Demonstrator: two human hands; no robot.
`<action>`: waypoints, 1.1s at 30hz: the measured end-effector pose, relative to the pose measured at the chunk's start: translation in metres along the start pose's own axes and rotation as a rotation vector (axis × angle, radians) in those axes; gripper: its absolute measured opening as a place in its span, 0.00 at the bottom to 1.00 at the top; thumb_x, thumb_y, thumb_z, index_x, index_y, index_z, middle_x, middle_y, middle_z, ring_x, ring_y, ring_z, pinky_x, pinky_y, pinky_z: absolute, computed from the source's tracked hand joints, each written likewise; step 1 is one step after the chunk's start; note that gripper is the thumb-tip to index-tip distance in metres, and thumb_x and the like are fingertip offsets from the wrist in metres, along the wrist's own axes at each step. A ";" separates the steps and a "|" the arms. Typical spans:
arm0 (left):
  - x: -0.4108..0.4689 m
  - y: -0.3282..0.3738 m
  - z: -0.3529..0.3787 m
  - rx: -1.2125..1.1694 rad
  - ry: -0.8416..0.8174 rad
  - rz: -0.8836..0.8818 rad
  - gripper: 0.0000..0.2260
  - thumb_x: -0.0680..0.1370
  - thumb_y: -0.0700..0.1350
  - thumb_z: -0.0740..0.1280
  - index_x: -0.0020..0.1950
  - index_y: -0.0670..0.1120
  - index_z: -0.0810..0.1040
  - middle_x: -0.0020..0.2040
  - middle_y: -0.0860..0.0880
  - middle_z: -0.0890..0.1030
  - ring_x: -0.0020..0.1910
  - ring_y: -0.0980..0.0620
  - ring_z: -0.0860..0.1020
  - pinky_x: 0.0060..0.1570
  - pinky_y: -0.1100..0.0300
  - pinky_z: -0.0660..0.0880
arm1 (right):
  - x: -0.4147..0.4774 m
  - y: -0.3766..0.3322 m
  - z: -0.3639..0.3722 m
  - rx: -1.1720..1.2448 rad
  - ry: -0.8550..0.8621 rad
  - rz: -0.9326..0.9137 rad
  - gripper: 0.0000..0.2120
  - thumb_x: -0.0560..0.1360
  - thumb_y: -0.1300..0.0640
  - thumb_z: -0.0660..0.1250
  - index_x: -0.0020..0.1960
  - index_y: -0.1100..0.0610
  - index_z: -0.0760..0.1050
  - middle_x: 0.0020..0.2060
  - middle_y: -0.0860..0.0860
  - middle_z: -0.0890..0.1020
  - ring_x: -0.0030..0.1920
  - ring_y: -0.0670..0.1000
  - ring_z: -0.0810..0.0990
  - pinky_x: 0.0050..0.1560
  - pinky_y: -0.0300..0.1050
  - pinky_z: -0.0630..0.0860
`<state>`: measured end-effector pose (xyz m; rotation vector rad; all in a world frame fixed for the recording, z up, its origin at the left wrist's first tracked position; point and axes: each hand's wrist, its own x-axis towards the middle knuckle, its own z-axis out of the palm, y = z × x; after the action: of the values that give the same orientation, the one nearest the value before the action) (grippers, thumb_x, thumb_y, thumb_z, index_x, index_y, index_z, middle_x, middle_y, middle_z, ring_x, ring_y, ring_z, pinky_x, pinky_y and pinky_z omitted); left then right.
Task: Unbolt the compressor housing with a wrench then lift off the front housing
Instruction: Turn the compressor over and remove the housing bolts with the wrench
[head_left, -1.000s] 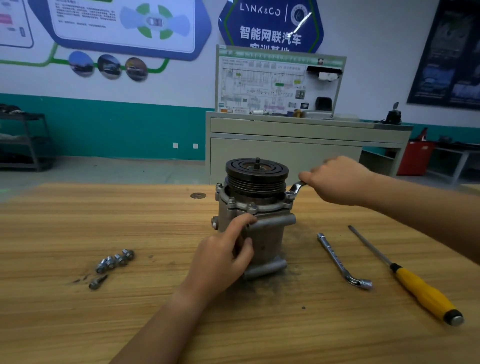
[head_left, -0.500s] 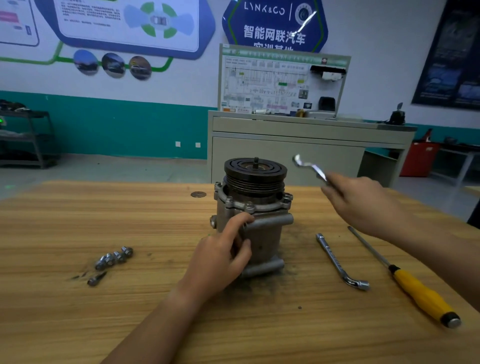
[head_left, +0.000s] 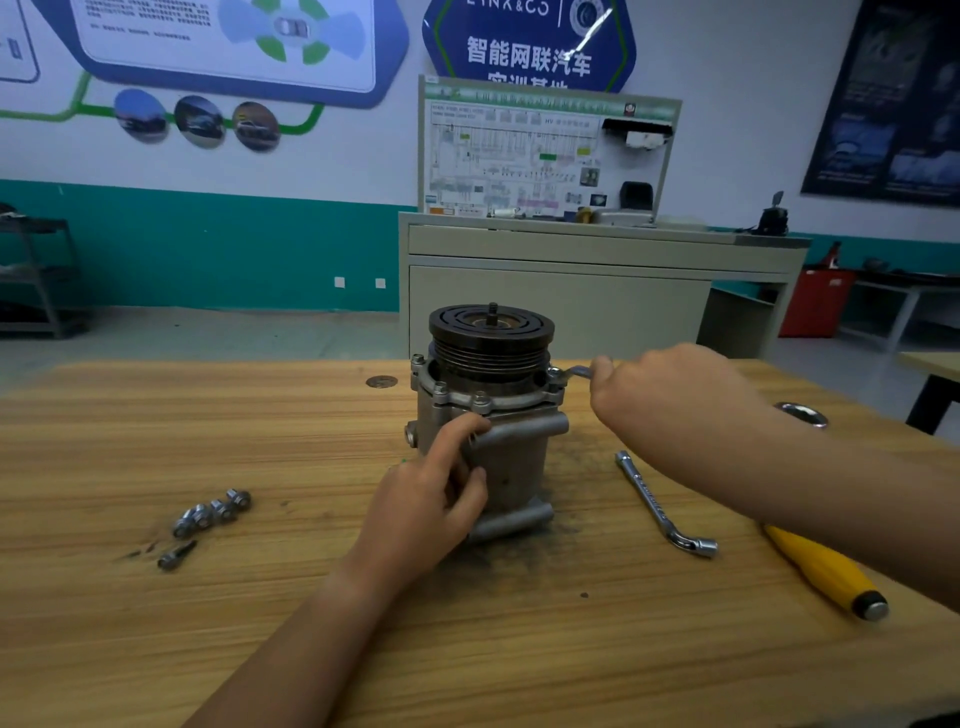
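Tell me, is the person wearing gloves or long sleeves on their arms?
No. The left hand and right hand are bare, no gloves. The left forearm and right forearm show no sleeve, watch or bracelet up to the picture's edge.

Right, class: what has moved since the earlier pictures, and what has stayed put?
The right hand swung the wrench up off the compressor, then brought it back down onto the right-hand bolt. The left hand kept gripping the compressor; the loose bolts, spare wrench and screwdriver did not move.
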<state>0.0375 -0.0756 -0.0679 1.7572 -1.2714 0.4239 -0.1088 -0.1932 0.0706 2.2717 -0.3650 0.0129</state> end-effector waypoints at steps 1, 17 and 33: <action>0.000 0.000 0.000 -0.001 0.010 -0.001 0.22 0.75 0.41 0.66 0.61 0.63 0.63 0.29 0.56 0.72 0.26 0.55 0.73 0.26 0.63 0.69 | 0.000 0.001 -0.001 -0.038 -0.002 -0.013 0.14 0.77 0.66 0.59 0.62 0.61 0.69 0.28 0.51 0.59 0.24 0.49 0.58 0.22 0.39 0.58; 0.002 -0.002 -0.002 0.032 -0.006 0.033 0.21 0.75 0.43 0.66 0.60 0.63 0.63 0.29 0.56 0.71 0.30 0.56 0.75 0.24 0.65 0.68 | 0.074 0.030 0.057 0.009 0.234 0.063 0.14 0.78 0.62 0.59 0.63 0.56 0.68 0.52 0.53 0.80 0.56 0.54 0.77 0.70 0.60 0.51; 0.000 -0.001 -0.002 -0.004 -0.015 0.018 0.22 0.76 0.42 0.66 0.61 0.64 0.62 0.31 0.55 0.73 0.35 0.60 0.76 0.28 0.67 0.71 | -0.004 0.010 0.036 0.513 0.182 0.273 0.15 0.80 0.58 0.53 0.67 0.51 0.62 0.30 0.47 0.67 0.29 0.45 0.66 0.25 0.39 0.60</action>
<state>0.0391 -0.0741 -0.0673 1.7505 -1.2984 0.4187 -0.1188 -0.2253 0.0532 2.6735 -0.6281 0.5026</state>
